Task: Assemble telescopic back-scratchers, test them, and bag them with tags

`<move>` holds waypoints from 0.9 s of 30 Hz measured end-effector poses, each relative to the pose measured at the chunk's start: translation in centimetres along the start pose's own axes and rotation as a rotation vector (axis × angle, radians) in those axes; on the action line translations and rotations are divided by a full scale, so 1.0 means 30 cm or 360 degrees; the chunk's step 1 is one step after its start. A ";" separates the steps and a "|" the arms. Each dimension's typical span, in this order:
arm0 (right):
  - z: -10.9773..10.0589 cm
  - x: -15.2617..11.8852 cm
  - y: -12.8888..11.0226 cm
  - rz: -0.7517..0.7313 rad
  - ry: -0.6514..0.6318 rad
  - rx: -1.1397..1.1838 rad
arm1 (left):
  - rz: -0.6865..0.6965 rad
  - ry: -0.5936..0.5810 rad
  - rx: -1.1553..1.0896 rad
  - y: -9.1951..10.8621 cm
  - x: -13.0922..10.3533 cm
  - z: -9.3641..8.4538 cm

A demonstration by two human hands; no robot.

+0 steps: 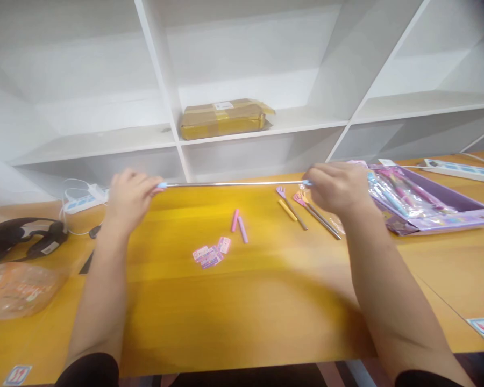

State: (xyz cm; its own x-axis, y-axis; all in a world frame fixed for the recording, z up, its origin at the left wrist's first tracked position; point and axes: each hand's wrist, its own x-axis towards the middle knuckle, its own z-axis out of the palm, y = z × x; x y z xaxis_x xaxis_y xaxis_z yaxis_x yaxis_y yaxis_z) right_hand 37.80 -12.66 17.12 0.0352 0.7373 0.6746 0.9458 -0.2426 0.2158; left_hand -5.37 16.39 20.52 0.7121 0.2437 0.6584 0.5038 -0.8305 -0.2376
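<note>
Stretched level between my two hands is a telescopic back scratcher [234, 184], a thin silver rod with light blue ends. My left hand [129, 196] is closed around one blue end, and my right hand [339, 185] grips the other; the fingers hide the outermost parts. Below the right hand lie a purple hand-shaped scratcher head [281, 191] on a metal rod, pink and orange scratcher heads [300, 199] on rods, and a yellow tube [287, 210]. A pink tube [235, 220] and a lilac tube [242, 230] rest mid-table beside several small printed cards [210, 257].
A purple display box [452, 220] with wrapped scratchers stands at right, near a power strip [463, 170]. Another power strip [84, 201], a black strap-like object [24, 239] and an orange plastic bag [22, 290] are at left. A taped carton [226, 118] sits on the white shelf [306, 122].
</note>
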 end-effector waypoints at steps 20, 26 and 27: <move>0.057 -0.055 0.249 0.0788 0.0207 0.0161 | -0.0183 0.0062 0.0058 -0.111 -0.051 -0.060; 0.029 -0.069 0.249 0.0793 0.0248 0.0129 | -0.0191 0.0040 -0.0044 -0.100 -0.045 -0.060; 0.024 -0.071 0.251 0.0797 0.0235 0.0123 | -0.0199 0.0036 -0.0046 -0.099 -0.044 -0.060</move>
State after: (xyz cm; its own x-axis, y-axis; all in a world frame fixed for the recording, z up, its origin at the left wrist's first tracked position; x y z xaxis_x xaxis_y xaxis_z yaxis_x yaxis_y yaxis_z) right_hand 45.07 -15.59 16.79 0.4485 0.4447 0.7753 0.8459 -0.4912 -0.2076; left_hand -8.68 17.64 21.64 0.6332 0.3349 0.6978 0.5734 -0.8085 -0.1323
